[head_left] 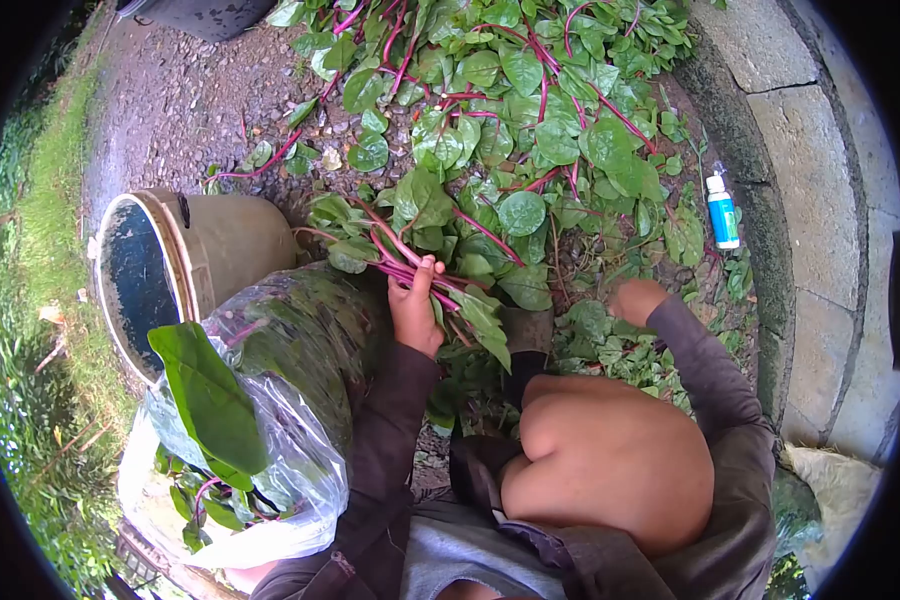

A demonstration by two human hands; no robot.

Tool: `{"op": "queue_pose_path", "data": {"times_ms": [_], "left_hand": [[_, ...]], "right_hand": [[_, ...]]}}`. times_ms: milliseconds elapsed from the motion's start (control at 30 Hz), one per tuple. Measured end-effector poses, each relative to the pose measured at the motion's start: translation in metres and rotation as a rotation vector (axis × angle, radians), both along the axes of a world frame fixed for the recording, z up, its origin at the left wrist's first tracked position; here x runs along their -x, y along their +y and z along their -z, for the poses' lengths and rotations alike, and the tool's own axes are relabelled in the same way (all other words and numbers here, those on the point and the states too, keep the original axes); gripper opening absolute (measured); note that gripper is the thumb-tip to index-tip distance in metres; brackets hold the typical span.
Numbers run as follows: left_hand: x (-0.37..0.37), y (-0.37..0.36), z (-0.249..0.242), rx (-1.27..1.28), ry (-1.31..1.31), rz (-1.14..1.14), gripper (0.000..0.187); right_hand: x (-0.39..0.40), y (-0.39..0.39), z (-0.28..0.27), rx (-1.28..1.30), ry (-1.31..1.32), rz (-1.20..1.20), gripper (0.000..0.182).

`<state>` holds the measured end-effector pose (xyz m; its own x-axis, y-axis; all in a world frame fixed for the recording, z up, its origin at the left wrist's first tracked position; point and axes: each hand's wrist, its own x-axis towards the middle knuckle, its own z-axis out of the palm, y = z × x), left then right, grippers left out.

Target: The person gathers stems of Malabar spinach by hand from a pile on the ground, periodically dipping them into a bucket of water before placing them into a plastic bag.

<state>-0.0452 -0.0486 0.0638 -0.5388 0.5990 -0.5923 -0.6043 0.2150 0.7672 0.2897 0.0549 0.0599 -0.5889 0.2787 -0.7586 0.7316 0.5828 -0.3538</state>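
Observation:
My left hand (415,312) is closed around a bunch of Malabar spinach stems (402,272), purple-red with broad green leaves, held above the ground in the middle. On the right, my right hand (638,301) is low beside the leafy pile, its fingers curled; what they hold, if anything, is hidden. A large heap of cut Malabar spinach (560,130) spreads over the ground in front of both hands. Left of my left arm stands a clear plastic bag (300,420) packed with leaves, and one big leaf (205,400) shows at its opening.
A whitish bucket (225,235) with a blue inside lies on its side at the left. A blue and white bottle (721,215) is near the stone kerb (800,200) on the right. A dark container (200,15) shows at the top left, and grass (55,200) borders the gravel.

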Motion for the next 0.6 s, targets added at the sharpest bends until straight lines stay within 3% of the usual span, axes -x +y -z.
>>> {"op": "queue_pose_path", "data": {"times_ms": [33, 100, 167, 233, 300, 400, 533, 600], "left_hand": [[-0.002, -0.002, 0.000, -0.002, 0.033, -0.004, 0.018], [-0.005, -0.006, 0.000, -0.003, 0.104, -0.013, 0.023], [-0.006, -0.008, 0.001, -0.006, 0.146, -0.040, 0.031], [-0.006, -0.008, 0.002, 0.018, 0.188, -0.061, 0.033], [-0.001, -0.009, 0.004, 0.043, 0.190, -0.027, 0.038], [0.002, -0.008, 0.006, 0.078, 0.210, 0.028, 0.041], [-0.005, -0.011, 0.008, 0.070, 0.163, 0.062, 0.039], [-0.016, -0.008, 0.008, 0.018, 0.054, 0.044, 0.037]], "right_hand": [[0.011, 0.007, -0.011, -0.042, -0.033, 0.081, 0.021], [0.060, 0.021, -0.030, -0.157, 0.333, 0.427, 0.020], [0.110, 0.027, -0.025, -0.265, 0.602, 0.476, 0.018], [0.155, 0.024, -0.004, -0.313, 0.667, 0.372, 0.016], [0.188, 0.014, 0.021, -0.573, 0.519, 0.274, 0.011], [0.196, 0.018, 0.061, -0.594, 0.360, 0.315, 0.010], [0.190, 0.016, 0.011, -0.118, 0.516, 0.823, 0.018], [0.194, -0.002, 0.012, -0.009, 0.634, 0.888, 0.018]]}}
